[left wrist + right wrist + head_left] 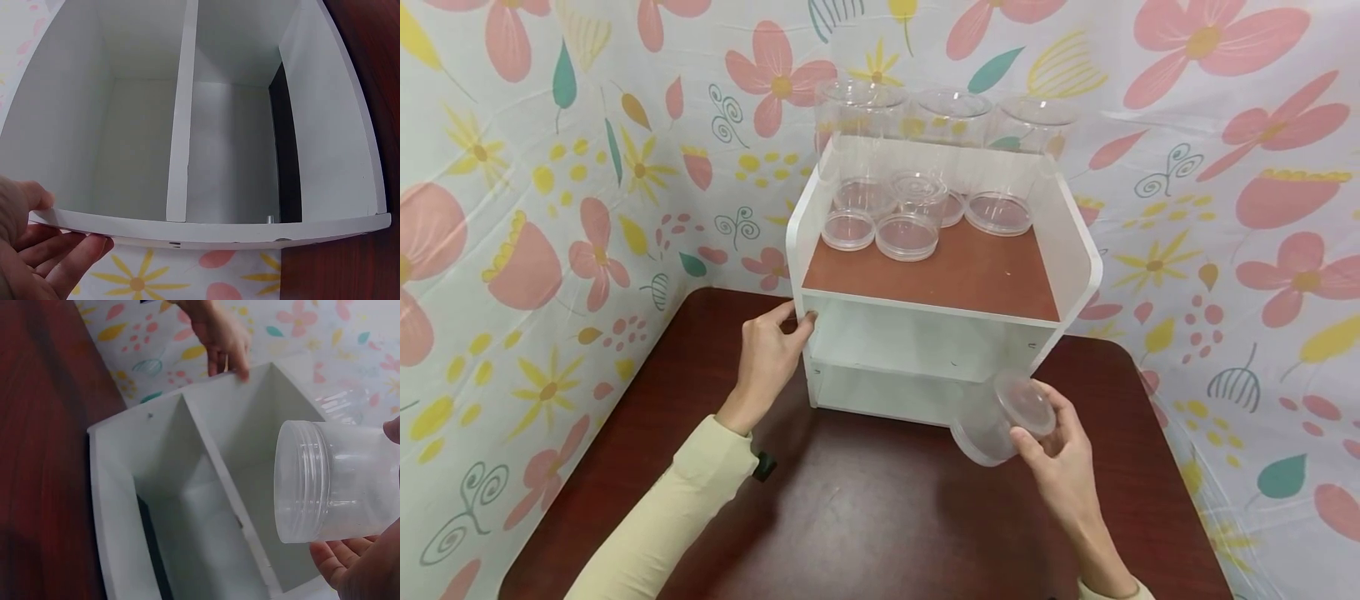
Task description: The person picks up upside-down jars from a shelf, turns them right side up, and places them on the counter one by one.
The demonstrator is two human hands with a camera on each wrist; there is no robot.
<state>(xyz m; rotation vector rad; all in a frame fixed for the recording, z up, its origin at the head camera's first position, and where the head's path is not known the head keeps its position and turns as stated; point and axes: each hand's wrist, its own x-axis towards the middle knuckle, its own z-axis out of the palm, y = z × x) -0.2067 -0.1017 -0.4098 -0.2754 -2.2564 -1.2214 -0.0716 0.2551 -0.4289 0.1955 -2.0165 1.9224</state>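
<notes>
A white shelf unit [895, 390] with a reddish-brown top board [940, 279] stands on the dark table. My left hand [772, 358] pinches the front edge of its left side panel, thumb inside and fingers outside, as the left wrist view shows. In my right hand [1060, 454] I hold a clear plastic jar [988, 421], tilted, in front of the unit's lower right corner. The right wrist view shows the jar's ridged lid [301, 481] pointing away from my palm, with fingers [340, 556] under its side and the thumb above.
Several clear jars stand on the top board, with tall ones [998, 167] at the back and shorter ones [908, 237] in front. A middle shelf [181, 125] divides the open compartments below. The dark red table [850, 517] runs back to floral cloth walls [1225, 250].
</notes>
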